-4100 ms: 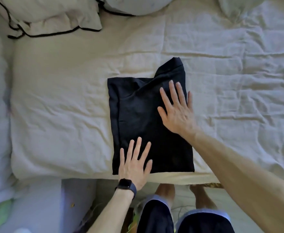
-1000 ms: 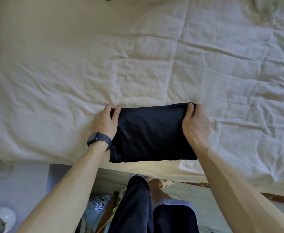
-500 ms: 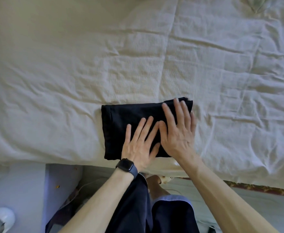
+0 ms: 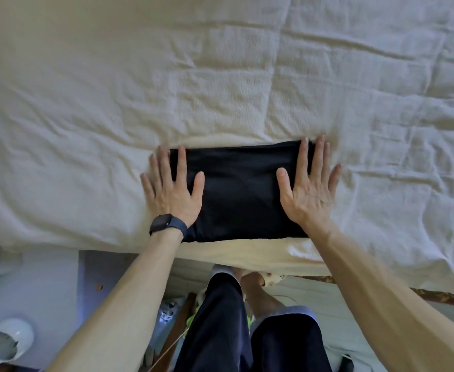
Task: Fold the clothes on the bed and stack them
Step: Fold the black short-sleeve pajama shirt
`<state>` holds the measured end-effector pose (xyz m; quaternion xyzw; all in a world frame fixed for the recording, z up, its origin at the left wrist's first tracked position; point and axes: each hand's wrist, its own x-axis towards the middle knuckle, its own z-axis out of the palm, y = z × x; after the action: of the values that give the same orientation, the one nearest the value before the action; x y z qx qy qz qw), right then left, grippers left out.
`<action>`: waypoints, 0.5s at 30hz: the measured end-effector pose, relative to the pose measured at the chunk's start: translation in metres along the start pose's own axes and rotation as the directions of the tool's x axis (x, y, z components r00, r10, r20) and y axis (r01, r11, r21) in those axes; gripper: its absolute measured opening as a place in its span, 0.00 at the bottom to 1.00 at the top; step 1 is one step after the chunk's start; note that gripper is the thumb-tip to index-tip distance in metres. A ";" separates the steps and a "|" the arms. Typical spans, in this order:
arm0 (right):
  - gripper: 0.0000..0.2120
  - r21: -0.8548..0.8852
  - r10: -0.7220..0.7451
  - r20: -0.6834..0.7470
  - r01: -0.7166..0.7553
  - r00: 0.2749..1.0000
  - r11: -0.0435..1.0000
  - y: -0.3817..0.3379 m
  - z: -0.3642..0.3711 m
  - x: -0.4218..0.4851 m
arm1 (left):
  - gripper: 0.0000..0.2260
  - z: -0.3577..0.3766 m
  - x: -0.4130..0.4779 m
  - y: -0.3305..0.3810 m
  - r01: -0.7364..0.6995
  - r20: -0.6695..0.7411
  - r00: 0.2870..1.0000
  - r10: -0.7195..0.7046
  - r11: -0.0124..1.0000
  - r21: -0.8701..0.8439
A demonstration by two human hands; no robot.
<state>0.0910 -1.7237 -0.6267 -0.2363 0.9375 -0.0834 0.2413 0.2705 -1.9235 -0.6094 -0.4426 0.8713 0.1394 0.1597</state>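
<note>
A black garment [image 4: 240, 191], folded into a compact rectangle, lies on the cream bedsheet [image 4: 220, 84] close to the bed's near edge. My left hand [image 4: 173, 187], with a dark watch on the wrist, lies flat over the garment's left edge, fingers straight and spread. My right hand [image 4: 307, 186] lies flat over the right edge in the same way. Both palms press down on the cloth and partly on the sheet beside it. No other clothes are in view.
The wrinkled sheet spreads wide behind and to both sides of the garment. Below the bed edge are my legs in dark shorts, floor clutter, and a white rounded object [image 4: 8, 342] at the lower left.
The long garment was folded in half toward me. In the last half second both hands slid apart from its middle to its left and right edges.
</note>
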 end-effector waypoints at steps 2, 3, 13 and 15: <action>0.37 0.093 0.090 -0.017 -0.088 0.996 0.992 -0.005 -0.014 -0.009 | 0.35 -0.016 -0.013 -0.001 0.102 -0.030 0.993 -0.110 0.973 -0.207; 0.37 0.189 0.162 -0.012 -0.156 0.987 0.969 -0.005 -0.022 -0.011 | 0.36 -0.023 -0.019 -0.001 0.147 -0.042 0.985 -0.170 0.934 -0.325; 0.16 0.699 0.157 0.521 -0.525 0.839 0.486 0.025 -0.069 0.002 | 0.12 -0.034 -0.013 -0.016 0.582 0.495 0.813 -0.308 0.464 -0.667; 0.16 0.719 0.127 0.532 -0.526 0.837 0.455 0.028 -0.069 0.006 | 0.07 -0.036 -0.005 -0.016 0.566 0.511 0.823 -0.249 0.454 -0.688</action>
<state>0.0413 -1.6987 -0.5769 0.0888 0.7323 -0.4260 0.5237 0.2810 -1.9427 -0.5757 -0.6322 0.5282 0.5557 0.1121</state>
